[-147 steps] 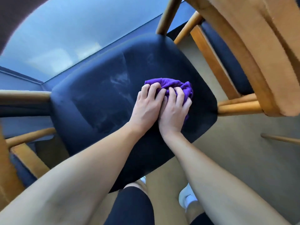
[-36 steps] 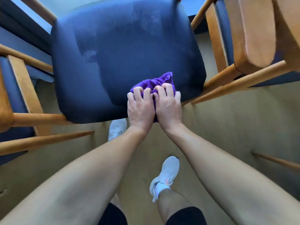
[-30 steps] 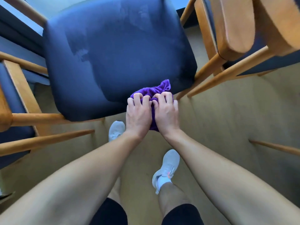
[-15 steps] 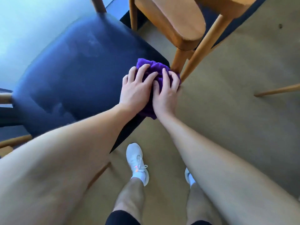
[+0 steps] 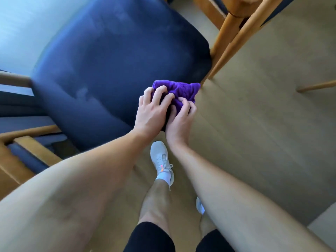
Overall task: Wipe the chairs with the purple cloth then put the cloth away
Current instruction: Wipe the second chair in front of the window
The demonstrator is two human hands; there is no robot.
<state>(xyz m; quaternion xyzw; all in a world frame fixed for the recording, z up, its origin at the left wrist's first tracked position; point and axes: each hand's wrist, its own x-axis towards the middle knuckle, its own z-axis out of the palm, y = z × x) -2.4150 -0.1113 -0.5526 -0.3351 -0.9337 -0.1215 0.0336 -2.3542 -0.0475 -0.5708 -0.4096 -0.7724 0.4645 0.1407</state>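
A dark blue padded chair seat [image 5: 116, 57] fills the upper left of the head view. The bunched purple cloth [image 5: 179, 92] sits at the seat's front right corner, partly past the edge. My left hand [image 5: 152, 110] grips the cloth from the left with curled fingers. My right hand [image 5: 180, 117] clutches it from below and the right. Both hands touch each other around the cloth. Faint wipe marks show on the seat's fabric.
A second wooden chair [image 5: 234, 24] stands close on the right, its legs just beside the cloth. Another wooden chair frame [image 5: 27, 148] lies at the lower left. A thin wooden leg [image 5: 316, 86] pokes in at the right. My feet in white shoes [image 5: 161, 162] stand on beige floor.
My hands have drawn the cloth along the seat's front right corner to its edge, and my fingers have curled in, bunching it. The camera view has shifted.
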